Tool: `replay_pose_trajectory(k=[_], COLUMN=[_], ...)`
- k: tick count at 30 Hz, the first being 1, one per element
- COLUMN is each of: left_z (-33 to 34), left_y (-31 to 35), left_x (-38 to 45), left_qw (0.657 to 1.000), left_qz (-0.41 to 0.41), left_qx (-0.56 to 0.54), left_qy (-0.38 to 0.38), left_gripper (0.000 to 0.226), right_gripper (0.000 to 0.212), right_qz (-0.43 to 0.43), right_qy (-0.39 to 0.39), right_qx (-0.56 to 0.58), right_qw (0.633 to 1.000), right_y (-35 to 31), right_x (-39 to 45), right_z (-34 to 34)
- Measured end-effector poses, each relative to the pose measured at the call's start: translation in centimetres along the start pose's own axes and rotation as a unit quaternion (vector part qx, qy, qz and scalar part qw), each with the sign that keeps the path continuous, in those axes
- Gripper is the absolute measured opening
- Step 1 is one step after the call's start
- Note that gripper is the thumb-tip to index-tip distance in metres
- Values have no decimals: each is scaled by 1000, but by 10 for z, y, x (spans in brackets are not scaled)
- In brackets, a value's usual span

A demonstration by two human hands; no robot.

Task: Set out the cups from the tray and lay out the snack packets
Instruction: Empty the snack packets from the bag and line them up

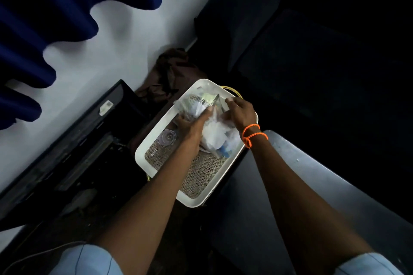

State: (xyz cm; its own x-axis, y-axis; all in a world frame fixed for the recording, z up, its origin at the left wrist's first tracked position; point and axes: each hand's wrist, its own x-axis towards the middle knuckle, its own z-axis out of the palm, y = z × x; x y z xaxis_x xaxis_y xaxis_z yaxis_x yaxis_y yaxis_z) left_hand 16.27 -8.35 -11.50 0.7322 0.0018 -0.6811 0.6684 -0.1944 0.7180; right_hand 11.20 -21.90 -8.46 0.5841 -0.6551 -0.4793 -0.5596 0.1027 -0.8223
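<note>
A white rectangular tray with a woven mat inside stands in the middle of the view. A heap of clear and white snack packets fills its far half. My left hand grips the packets from the left side. My right hand, with an orange bead bracelet at the wrist, holds the packets from the right, fingers curled into the plastic. A clear cup lies in the tray just left of my left wrist. Anything under the packets is hidden.
A black flat device lies along the white wall to the left. Brown cloth is bunched behind the tray. A grey chair seat is at the right. Blue curtain hangs at upper left. The right side is dark.
</note>
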Motion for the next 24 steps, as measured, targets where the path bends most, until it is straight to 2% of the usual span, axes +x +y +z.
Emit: replay_pose_trajectory(k=[3, 5, 7, 10, 12, 13, 15, 17, 19, 20, 24], left_z=[-16, -23, -26, -19, -9, -3, 8, 20, 34, 42, 76], left_y=[-8, -10, -8, -2, 0, 2, 5, 9, 10, 8, -5], left_x=[8, 8, 0, -11, -18, -21, -30, -39, -47, -52, -76], left_qw=[995, 990, 973, 945, 937, 939, 948, 954, 952, 947, 939], left_qz=[-57, -41, -28, -31, -46, -46, -32, -19, -26, -40, -75], left_qx=[-16, -46, -101, -136, -139, -130, -94, -75, -97, -111, -102], left_qy=[-77, -129, -207, -297, -317, -315, -301, -291, -290, -300, -321], left_gripper=[81, 66, 57, 46, 42, 38, 34, 37, 40, 41, 49], right_gripper=[10, 7, 22, 63, 64, 63, 61, 47, 28, 25, 44], right_qz=[56, 112, 172, 222, 204, 195, 179, 148, 104, 90, 76], right_qy=[20, -7, -92, -259, -326, -328, -296, -252, -225, -220, -169], right_qx=[25, 31, 77, 211, 277, 294, 291, 279, 262, 255, 213], right_qw=[998, 993, 978, 916, 881, 877, 892, 915, 933, 937, 959], right_y=[6, 10, 11, 12, 7, 5, 2, 4, 5, 5, 11], right_x=[5, 5, -3, -15, -22, -24, -26, -27, -30, -34, -52], right_z=[-12, -22, -30, -38, -46, -50, -63, -81, -105, -119, -170])
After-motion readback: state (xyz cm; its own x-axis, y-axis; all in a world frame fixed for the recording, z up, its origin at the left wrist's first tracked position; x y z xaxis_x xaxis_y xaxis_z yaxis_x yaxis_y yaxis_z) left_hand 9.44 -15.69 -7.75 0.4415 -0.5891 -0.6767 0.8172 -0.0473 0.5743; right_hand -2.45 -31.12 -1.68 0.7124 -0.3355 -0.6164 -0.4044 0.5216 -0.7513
